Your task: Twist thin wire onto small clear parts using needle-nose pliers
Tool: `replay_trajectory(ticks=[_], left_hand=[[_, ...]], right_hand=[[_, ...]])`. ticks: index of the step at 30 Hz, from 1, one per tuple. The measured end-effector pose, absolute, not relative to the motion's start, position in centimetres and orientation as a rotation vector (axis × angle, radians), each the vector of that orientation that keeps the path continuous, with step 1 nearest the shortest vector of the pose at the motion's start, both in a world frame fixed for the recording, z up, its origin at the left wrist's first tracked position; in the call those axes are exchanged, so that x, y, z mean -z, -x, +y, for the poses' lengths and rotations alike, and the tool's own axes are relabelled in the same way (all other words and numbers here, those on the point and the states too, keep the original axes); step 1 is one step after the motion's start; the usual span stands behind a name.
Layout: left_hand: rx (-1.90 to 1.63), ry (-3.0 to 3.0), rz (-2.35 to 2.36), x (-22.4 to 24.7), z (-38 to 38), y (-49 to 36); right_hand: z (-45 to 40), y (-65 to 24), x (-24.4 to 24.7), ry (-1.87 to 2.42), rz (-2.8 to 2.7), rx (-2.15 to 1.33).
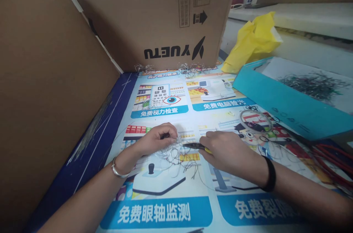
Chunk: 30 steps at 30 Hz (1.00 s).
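Note:
My left hand (158, 138), with a silver bangle at the wrist, pinches the edge of a loose tangle of thin wires (176, 156) over the printed poster. My right hand (227, 152), with a black band at the wrist, is closed round yellow-handled pliers (194, 146). Their dark jaws point left into the wires, a short way from my left fingertips. Loose strands hang down below both hands. Whether the jaws grip a wire is too small to tell.
Cardboard panels (165, 12) stand at the left and back, with wire scraps (190, 67) along the base. At the right are a blue box (284, 104) holding many cut pieces, a yellow bag (250, 43), a clear ring (255, 121) and red-handled tools (331, 163).

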<state>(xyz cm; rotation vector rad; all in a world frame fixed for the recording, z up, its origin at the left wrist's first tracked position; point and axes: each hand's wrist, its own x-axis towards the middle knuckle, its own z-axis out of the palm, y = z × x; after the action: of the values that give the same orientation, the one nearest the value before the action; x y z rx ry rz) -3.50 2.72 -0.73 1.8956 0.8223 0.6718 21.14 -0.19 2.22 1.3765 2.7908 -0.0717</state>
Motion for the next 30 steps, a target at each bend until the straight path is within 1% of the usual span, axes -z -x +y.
replay_trajectory(ticks=[3,8,13,22,30], left_hand=[[-0.704,-1.884,0.837,1.0,2.7,3.5],[-0.742,-1.839,0.915,0.9,2.4,3.3],[-0.769,-1.810,0.957,1.0,2.3,3.2],[-0.760,-1.776,0.962,1.0,2.0,2.9],[-0.763,-1.667,1.064,0.4,1.2,2.3]], right_hand=[[0.1,-21.3,-2.4,-1.406,2.774,0.067],[0.3,-21.9,-3.1,-1.346,2.740,0.183],[0.1,-21.7,-2.7,-1.334,2.736,0.232],[0.0,-21.4,-2.7,-1.331,2.723,0.216],[-0.3,-20.9,-3.5,-1.335,2.734,0.089]])
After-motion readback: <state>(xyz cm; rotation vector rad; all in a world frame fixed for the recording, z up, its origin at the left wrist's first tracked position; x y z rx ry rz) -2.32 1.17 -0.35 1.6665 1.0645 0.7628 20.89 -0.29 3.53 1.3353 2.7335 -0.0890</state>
